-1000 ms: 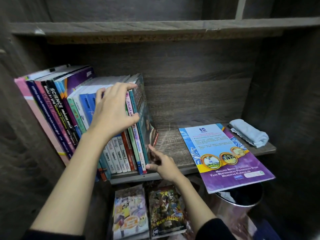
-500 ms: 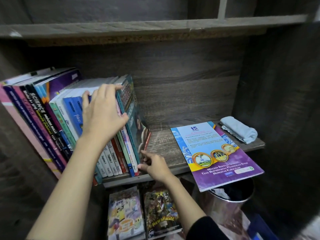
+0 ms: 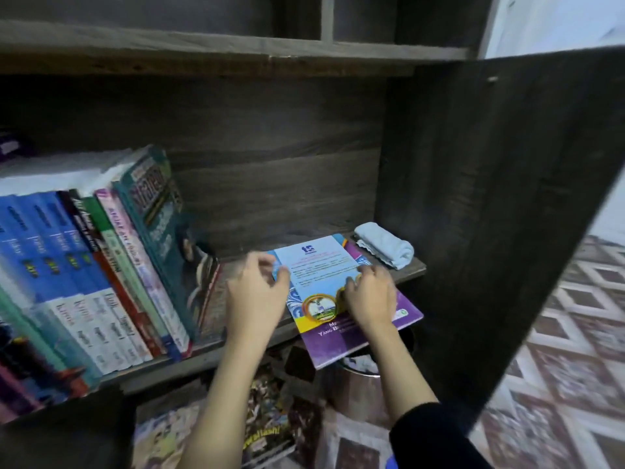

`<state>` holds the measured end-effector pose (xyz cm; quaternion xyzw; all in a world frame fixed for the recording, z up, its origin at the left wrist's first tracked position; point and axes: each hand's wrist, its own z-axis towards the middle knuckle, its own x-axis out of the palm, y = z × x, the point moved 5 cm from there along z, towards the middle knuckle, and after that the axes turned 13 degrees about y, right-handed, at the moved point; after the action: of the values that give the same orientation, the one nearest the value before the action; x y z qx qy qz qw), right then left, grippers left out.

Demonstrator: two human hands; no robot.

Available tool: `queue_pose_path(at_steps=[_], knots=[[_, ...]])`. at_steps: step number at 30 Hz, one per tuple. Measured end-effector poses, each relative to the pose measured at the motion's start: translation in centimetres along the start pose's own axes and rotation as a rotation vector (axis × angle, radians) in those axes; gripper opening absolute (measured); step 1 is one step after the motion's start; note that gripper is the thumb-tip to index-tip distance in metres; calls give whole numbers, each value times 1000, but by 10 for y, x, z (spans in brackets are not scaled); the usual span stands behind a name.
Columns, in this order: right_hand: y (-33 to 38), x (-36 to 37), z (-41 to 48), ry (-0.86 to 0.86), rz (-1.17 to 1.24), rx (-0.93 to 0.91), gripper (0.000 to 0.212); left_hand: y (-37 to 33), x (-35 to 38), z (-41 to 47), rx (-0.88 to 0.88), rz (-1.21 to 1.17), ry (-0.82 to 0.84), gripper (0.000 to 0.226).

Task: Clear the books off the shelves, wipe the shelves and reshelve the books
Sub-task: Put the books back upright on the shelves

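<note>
A thin purple and blue book (image 3: 321, 262) lies flat on the wooden shelf (image 3: 203, 362), its near end hanging over the front edge. My left hand (image 3: 257, 292) is at the book's left edge, fingers curled, thumb over the edge. My right hand (image 3: 368, 296) rests on the cover's right part with bent fingers. A row of books (image 3: 101, 265) stands upright on the left of the shelf, and a teal book (image 3: 162, 214) leans at its right end. A folded light-blue cloth (image 3: 385, 243) lies at the shelf's back right.
The dark side panel (image 3: 473, 231) closes the shelf on the right, and another shelf (image 3: 203, 52) runs above. Below stand a metal bin (image 3: 358, 384) and comic books (image 3: 267, 431). Patterned floor tiles (image 3: 575, 367) show at right.
Both hands left the row of upright books and moved right to the flat purple book. The view swung right, and the row now stands by itself.
</note>
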<state>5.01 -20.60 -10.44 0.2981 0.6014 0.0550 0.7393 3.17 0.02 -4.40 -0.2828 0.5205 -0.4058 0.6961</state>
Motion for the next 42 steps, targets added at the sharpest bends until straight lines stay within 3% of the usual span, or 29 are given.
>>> queue_pose_path(at_steps=[2, 5, 9, 14, 19, 23, 33, 37, 40, 42], knots=[[-33, -6, 4, 64, -52, 168, 53, 32, 37, 1, -295, -157, 291, 20], [-65, -8, 3, 210, 26, 290, 60, 65, 70, -19, -562, -72, 584, 32], [-79, -6, 1, 289, 238, 290, 60, 73, 84, -36, -677, -194, 718, 29], [-83, -7, 1, 464, 593, 364, 43, 67, 76, -30, -642, -305, 589, 19], [-60, 2, -14, 787, 1024, 314, 22, 71, 54, -24, -524, -312, 544, 17], [-49, 9, -17, 823, 1130, 286, 34, 76, 53, -22, -469, -226, 537, 19], [-15, -44, -22, 673, 1180, 95, 48, 69, 44, -17, -483, -437, 520, 18], [3, -68, -31, 633, 1251, -1, 46, 56, 27, -13, -455, -358, 509, 15], [19, -78, -37, 575, 1199, -114, 40, 39, -4, 0, -317, -185, 294, 44], [34, -81, -40, 480, 1096, -252, 41, 14, -33, 8, -131, -136, 125, 45]])
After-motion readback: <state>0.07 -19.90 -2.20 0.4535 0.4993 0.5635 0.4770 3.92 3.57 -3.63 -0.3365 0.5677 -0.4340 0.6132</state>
